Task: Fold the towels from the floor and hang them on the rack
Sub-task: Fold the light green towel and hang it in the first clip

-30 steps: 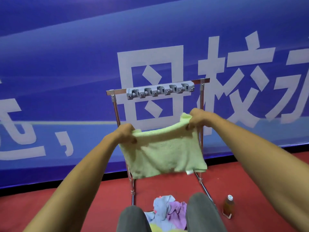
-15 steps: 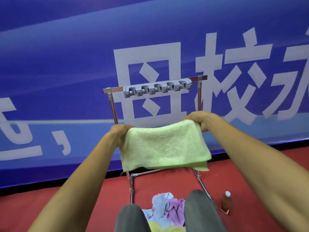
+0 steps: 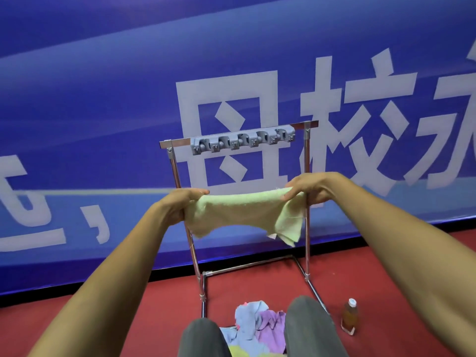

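Two hands: the left hand (image 3: 180,206) and the right hand (image 3: 313,189) are raised at about the same height, and a green towel (image 3: 239,215) is stretched between them.
Banner (image 3: 90,112): a blue sheet with large white characters is seen behind everything, across the whole width.
Left hand: the fingers are curled round the left end of the green towel, with the thumb laid over its top edge.
Green towel: it is held in the air in front of the rack (image 3: 176,143), below the top bar and well above the floor (image 3: 167,318). The fabric is doubled over and the right corner hangs lowest, with a small tag beside it. Whether the posts are touched cannot be told.
Hook strip (image 3: 242,141): a grey strip of hooks is fixed along the top bar.
Pile of towels (image 3: 257,323): blue, purple and yellow-green cloths are heaped on the red floor at the foot of the rack, between two grey-clad knees (image 3: 203,338).
Right hand: the right top edge of the green towel is pinched between thumb and fingertips, and the loose corner is left draped below.
Bottle (image 3: 349,315): a small amber bottle with a white cap is stood upright on the floor, just right of the rack's base rail and apart from the pile.
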